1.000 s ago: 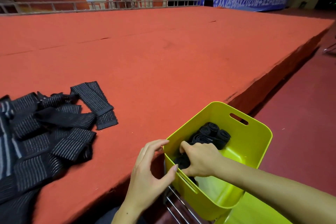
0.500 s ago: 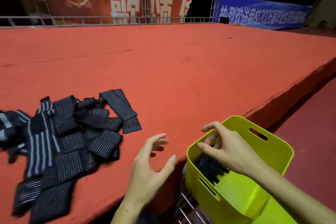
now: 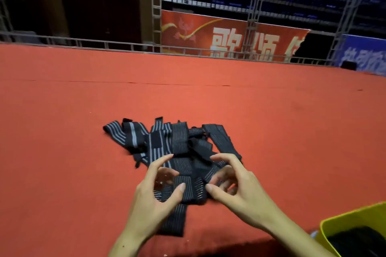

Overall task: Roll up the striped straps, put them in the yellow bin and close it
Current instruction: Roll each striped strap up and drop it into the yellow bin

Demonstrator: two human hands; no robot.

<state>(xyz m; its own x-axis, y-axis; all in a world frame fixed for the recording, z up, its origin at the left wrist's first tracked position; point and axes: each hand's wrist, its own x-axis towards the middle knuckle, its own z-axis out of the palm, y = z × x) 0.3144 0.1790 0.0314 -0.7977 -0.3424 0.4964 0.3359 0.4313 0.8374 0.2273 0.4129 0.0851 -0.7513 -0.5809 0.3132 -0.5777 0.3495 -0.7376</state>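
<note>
My 2 bare hands hover over a loose heap of black elastic straps with thin grey stripes [image 3: 183, 148] on the red carpeted stage platform [image 3: 62, 131]. My left hand [image 3: 154, 198] is spread in a wide curl, thumb and fingers apart, above the near end of the pile; whether its fingertips touch the fabric I cannot tell, since they are blurred. My right hand [image 3: 236, 188] mirrors it just beside, fingers curved and apart, thumb pointing toward the left thumb, gripping nothing I can make out. The straps lie overlapped and crossed, unrolled, with 1 long strap running from under my left hand toward the platform's near edge. The yellow plastic bin [image 3: 353, 219] sits at the lower right corner, below the platform edge and well apart from the pile, its top open, with dark rolled fabric [image 3: 359, 240] inside. Behind the platform stand a grey metal railing [image 3: 104, 43], a red banner with pale characters [image 3: 225, 35] and a grey truss frame [image 3: 156, 6].
</note>
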